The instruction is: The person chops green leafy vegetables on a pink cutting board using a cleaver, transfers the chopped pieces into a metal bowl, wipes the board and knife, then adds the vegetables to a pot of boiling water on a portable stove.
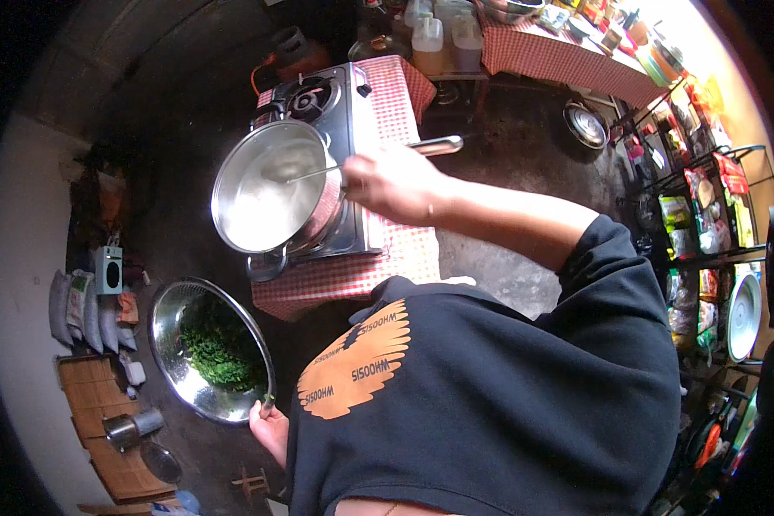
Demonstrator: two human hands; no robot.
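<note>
My right hand (387,184), blurred, is closed round the metal handle of a long utensil (435,146). Its thin shaft reaches into a large two-handled steel pot (320,227) on the near burner of a gas stove (358,142). Pale, cloudy liquid (258,203) is in the pot; the utensil's far end is hidden there. My left hand (271,429) grips the rim of a wide steel bowl (168,367), tilted, with chopped green leaves (219,358) inside. The bowl is apart from the pot, to its lower left.
A checked cloth (335,280) covers the stove's table. Behind the stove stands a gas cylinder (293,55). Plastic jugs (427,45) are at the back, packed shelves (696,258) at the right. Filled sacks (90,313) and a metal pot (122,432) lie at the left.
</note>
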